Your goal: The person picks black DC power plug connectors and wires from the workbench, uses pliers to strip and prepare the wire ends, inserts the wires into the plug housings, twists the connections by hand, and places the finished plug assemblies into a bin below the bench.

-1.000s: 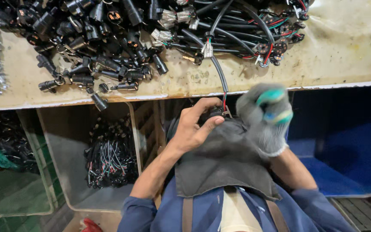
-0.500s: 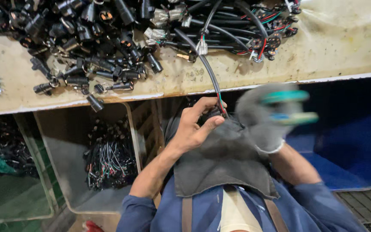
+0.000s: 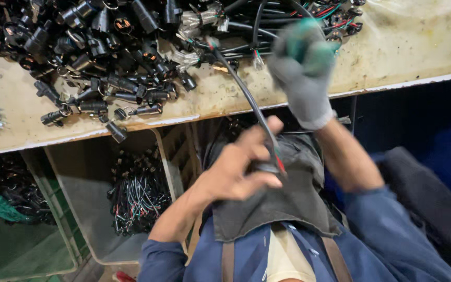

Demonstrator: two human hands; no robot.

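While the left hand [image 3: 238, 167] pinches it, the black cable [image 3: 246, 99] slants up-left.

gloved right hand [image 3: 303, 68] blurred, cable heap [image 3: 131, 47] cropped

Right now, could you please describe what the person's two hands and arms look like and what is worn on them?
The left hand is bare. The right hand wears a grey knitted glove with green fingertips and a ribbed cuff at the wrist. Both forearms are uncovered, with blue sleeves pushed up near the elbows.

Black cable [image 3: 246, 99] — taut, slanting from bench to lap.
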